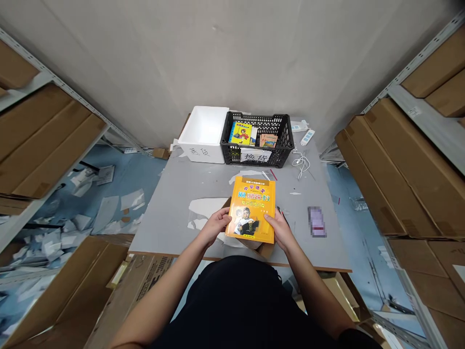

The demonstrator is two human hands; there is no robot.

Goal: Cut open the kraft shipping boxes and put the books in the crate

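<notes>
An orange-yellow book (250,209) with a picture of a child on its cover is held between both hands above the near part of the grey table (163,213). My left hand (218,223) grips its left edge, thumb on the cover. On the right edge, my right hand (281,228) holds it in the same way. Beneath the book, a brown cardboard piece (266,250) is partly visible; the rest is hidden. Dark pen-like items show just behind my right hand.
At the table's back stand a white foam box (205,128) and a black crate (258,121) with books. A white cable (301,164) and a blurred purple item (317,222) lie to the right. Shelves with cartons flank both sides.
</notes>
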